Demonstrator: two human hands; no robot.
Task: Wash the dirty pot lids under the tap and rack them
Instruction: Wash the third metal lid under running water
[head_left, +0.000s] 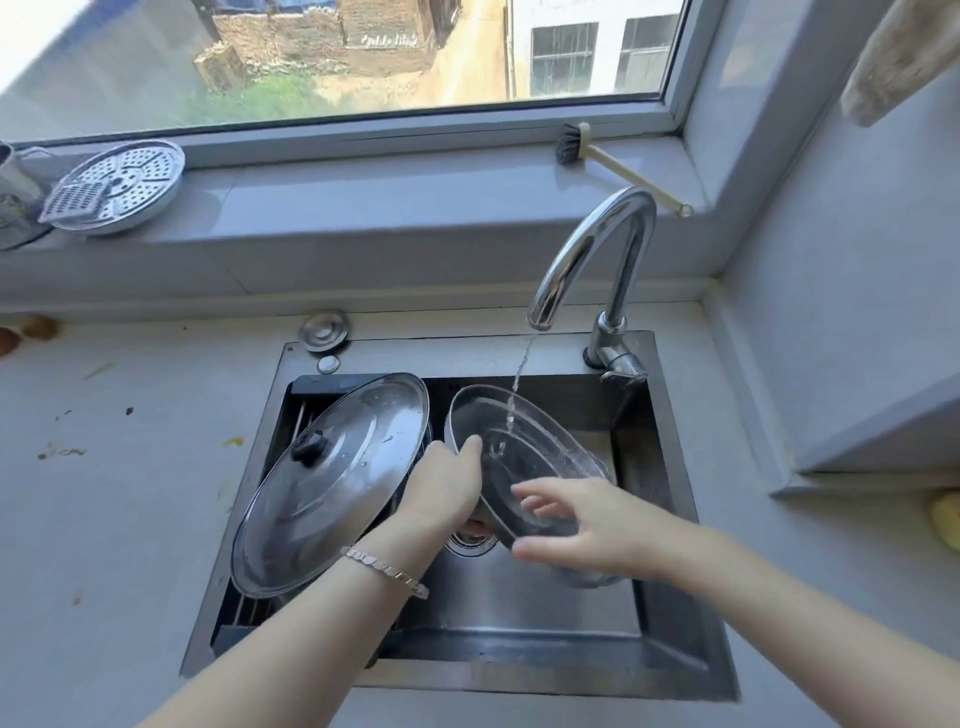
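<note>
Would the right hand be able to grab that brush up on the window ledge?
Probably yes. The right hand is open, just over the lid the left hand holds. The brush lies bare on the ledge; only the tap arches in front, so reach round it.

Both forearms reach forward. The left hand (447, 488), silver chain bracelet (384, 569) at its wrist, grips the edge of the round clear glass lid (545, 452), thumb up; the right hand (576, 525) spreads blurred fingers.
</note>
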